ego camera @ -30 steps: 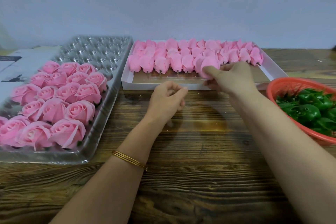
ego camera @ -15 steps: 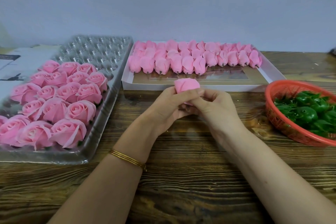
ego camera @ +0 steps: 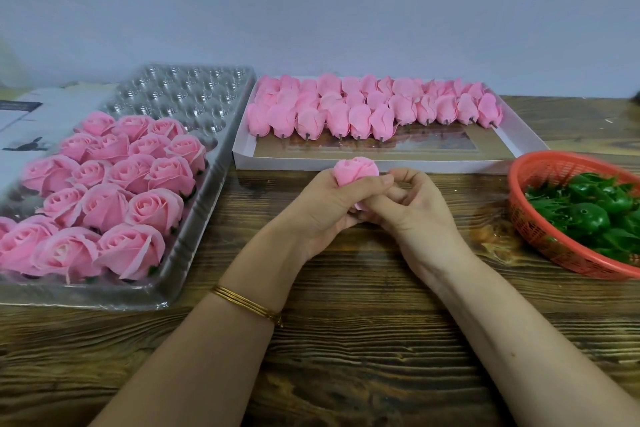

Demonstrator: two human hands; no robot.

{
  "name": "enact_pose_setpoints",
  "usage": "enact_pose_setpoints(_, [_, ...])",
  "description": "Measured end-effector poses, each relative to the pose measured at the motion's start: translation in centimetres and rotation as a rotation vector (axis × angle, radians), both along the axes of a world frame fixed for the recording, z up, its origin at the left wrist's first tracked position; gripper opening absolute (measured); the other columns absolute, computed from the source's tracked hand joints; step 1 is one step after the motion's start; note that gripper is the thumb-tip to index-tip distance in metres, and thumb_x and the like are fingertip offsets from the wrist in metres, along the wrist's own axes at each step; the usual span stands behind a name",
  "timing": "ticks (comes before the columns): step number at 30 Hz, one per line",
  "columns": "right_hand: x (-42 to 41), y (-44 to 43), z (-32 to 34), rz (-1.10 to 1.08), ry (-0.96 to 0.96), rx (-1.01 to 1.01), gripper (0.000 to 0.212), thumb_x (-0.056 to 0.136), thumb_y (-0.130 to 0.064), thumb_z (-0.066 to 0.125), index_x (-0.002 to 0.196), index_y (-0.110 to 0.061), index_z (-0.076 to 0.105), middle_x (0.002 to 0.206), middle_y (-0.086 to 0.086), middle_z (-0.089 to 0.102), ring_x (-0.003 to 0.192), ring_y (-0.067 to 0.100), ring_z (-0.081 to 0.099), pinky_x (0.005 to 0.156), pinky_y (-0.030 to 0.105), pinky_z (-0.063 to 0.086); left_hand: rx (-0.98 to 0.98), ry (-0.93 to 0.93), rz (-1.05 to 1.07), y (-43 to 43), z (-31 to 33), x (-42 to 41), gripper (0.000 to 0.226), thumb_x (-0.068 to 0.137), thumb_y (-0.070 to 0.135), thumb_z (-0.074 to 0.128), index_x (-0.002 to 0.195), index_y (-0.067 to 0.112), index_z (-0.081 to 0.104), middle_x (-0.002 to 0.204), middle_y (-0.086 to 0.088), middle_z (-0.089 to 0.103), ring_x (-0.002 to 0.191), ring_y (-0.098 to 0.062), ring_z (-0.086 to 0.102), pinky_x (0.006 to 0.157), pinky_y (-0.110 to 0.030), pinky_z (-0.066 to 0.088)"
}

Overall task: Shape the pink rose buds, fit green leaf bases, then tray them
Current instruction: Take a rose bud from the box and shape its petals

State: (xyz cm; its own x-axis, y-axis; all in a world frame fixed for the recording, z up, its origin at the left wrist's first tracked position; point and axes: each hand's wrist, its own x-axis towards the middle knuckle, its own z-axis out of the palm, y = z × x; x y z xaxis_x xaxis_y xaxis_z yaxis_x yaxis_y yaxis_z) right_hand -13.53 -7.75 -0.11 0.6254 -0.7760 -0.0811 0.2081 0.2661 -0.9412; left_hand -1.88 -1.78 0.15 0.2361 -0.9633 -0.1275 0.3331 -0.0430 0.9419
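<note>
Head view, one entry per item.

1. Rose bud (ego camera: 356, 170): one, pink, petals closed. It is held upright above the surface (ego camera: 346, 340), just in front of the white box (ego camera: 311, 163), probably so the petals can be worked open from the top.
2. Hands: two. The left hand (ego camera: 322, 205) wraps the bud's body. The right hand (ego camera: 412, 208), fingers curled, pinches its lower end, apparently to steady it.
3. Unshaped buds (ego camera: 360, 121): laid in overlapping rows in the box, stems toward the person. Eleven in the front row; those behind cannot be counted.
4. Finished roses (ego camera: 156, 208): about eighteen showing, seated in the near cups of the clear tray (ego camera: 207, 218). The far cups are unfilled.
5. Green leaf bases (ego camera: 588, 218): a heap, uncountable, in one red basket (ego camera: 526, 184) beside the right hand, within easy reach for fitting.
6. Gold bangle (ego camera: 247, 303): on the left wrist.
</note>
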Motion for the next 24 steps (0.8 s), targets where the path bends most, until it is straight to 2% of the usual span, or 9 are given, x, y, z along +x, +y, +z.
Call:
enact_pose_setpoints(2, [-0.2, 0.0, 0.1, 0.010, 0.001, 0.001, 0.053, 0.072, 0.002, 0.077, 0.110, -0.015, 0.044, 0.083, 0.009, 0.074, 0.080, 0.019, 0.070, 0.084, 0.037, 0.058, -0.001, 0.008, 0.002, 0.0, -0.1, 0.0, 0.013, 0.089, 0.014, 0.066, 0.098, 0.006, 0.072, 0.104, -0.010, 0.074, 0.100, -0.018, 0.068, 0.091, -0.031, 0.056])
enact_pose_setpoints(6, [-0.2, 0.1, 0.5, 0.043, 0.014, 0.010, 0.055, 0.077, 0.002, 0.075, 0.119, -0.017, 0.044, 0.096, 0.015, 0.074, 0.086, 0.019, 0.071, 0.078, 0.031, 0.059, -0.001, -0.031, -0.004, 0.0, -0.1, 0.1, 0.014, 0.092, 0.014, 0.064, 0.100, 0.007, 0.073, 0.103, -0.008, 0.075, 0.098, -0.016, 0.069, 0.093, -0.034, 0.055])
enact_pose_setpoints(11, [-0.3, 0.0, 0.7, 0.068, 0.012, 0.029, 0.056, 0.080, 0.007, 0.070, 0.126, -0.013, 0.045, 0.100, 0.016, 0.071, 0.086, 0.017, 0.071, 0.080, 0.033, 0.058, -0.002, -0.045, -0.002, -0.2, -0.3, 0.2, 0.024, 0.080, 0.023, 0.068, 0.098, 0.008, 0.075, 0.100, -0.009, 0.075, 0.096, -0.018, 0.069, 0.093, -0.037, 0.055])
enact_pose_setpoints(14, [-0.5, -0.4, 0.9, 0.071, 0.032, 0.061, 0.049, 0.082, 0.006, 0.063, 0.128, -0.004, 0.050, 0.094, 0.011, 0.066, 0.078, 0.015, 0.067, 0.072, 0.027, 0.057, -0.012, -0.042, 0.036, -0.2, -0.3, -0.1, 0.026, 0.075, 0.026, 0.073, 0.096, 0.010, 0.076, 0.098, -0.012, 0.073, 0.095, -0.021, 0.068, 0.086, -0.036, 0.057])
enact_pose_setpoints(17, [-0.7, -0.9, 1.3, 0.031, 0.065, 0.091, 0.052, 0.068, -0.018, 0.060, 0.118, -0.004, 0.058, 0.082, 0.005, 0.070, 0.068, 0.015, 0.064, 0.065, 0.025, 0.054, -0.024, -0.197, 0.150, -0.2, -0.4, -0.3, 0.029, 0.077, 0.024, 0.072, 0.097, 0.004, 0.073, 0.098, -0.019, 0.072, 0.092, -0.022, 0.066, 0.088, -0.042, 0.054])
enact_pose_setpoints(19, [-0.7, -1.1, 1.4, -0.014, 0.089, 0.068, 0.043, 0.065, -0.027, 0.061, 0.104, -0.008, 0.062, 0.071, -0.001, 0.070, 0.063, 0.013, 0.062, 0.062, 0.024, 0.051, -0.072, -0.327, 0.207, -0.1, -0.3, -0.6, 0.026, 0.081, 0.019, 0.070, 0.098, 0.000, 0.072, 0.098, -0.021, 0.072, 0.090, -0.022, 0.065, 0.091, -0.044, 0.053])
enact_pose_setpoints(20, [-0.7, -1.0, 1.5, -0.031, 0.095, 0.056, 0.037, 0.065, -0.029, 0.062, 0.097, -0.011, 0.064, 0.068, -0.003, 0.069, 0.061, 0.011, 0.060, 0.060, 0.023, 0.049, -0.095, -0.375, 0.224, 0.0, -0.3, -0.9, 0.022, 0.081, 0.018, 0.070, 0.094, 0.000, 0.073, 0.094, -0.019, 0.072, 0.086, -0.020, 0.064, 0.088, -0.040, 0.054])
enact_pose_setpoints(22, [-0.6, -0.9, 1.5, -0.068, 0.105, 0.029, 0.028, 0.065, -0.032, 0.066, 0.087, -0.015, 0.065, 0.069, -0.003, 0.065, 0.062, 0.011, 0.058, 0.057, 0.022, 0.047, -0.130, -0.474, 0.248, -0.1, -0.2, -1.2, 0.002, 0.081, 0.013, 0.072, 0.080, 0.012, 0.073, 0.076, -0.001, 0.071, 0.075, -0.009, 0.062, 0.074, -0.028, 0.051])
enact_pose_setpoints(24, [-0.5, -0.8, 1.4, -0.079, 0.119, -0.006, 0.026, 0.065, -0.034, 0.070, 0.084, -0.018, 0.065, 0.076, 0.000, 0.063, 0.067, 0.010, 0.057, 0.058, 0.022, 0.046, -0.128, -0.600, 0.270, -0.2, -0.4, -1.3, 0.022, 0.081, 0.006, 0.075, 0.073, 0.026, 0.069, 0.068, 0.013, 0.067, 0.068, -0.004, 0.059, 0.068, -0.024, 0.047])
